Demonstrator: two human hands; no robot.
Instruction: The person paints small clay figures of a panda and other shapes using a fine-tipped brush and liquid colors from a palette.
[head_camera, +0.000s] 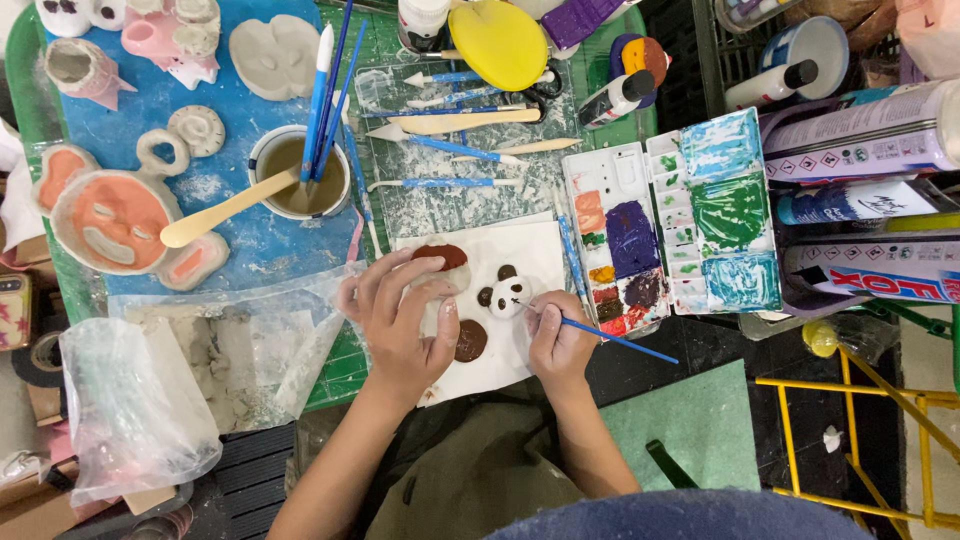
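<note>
A small clay bear figure lies on a white sheet (535, 245): a white head (508, 296) with dark brown ears, a white body with brown patches (470, 340). My left hand (400, 320) rests flat over the body and holds it down. My right hand (560, 340) grips a thin blue paintbrush (620, 345), its tip touching the white head. An open paint palette (665, 225) with red, purple, green and blue paint sits just right of the sheet.
A cup of murky water (300, 170) with brushes and a wooden stick stands at the back. Pink clay mask (115, 220), clay pieces, sculpting tools, a yellow lid (497, 40), paint bottles, tubes at right, and plastic bags of clay (130, 410) at left.
</note>
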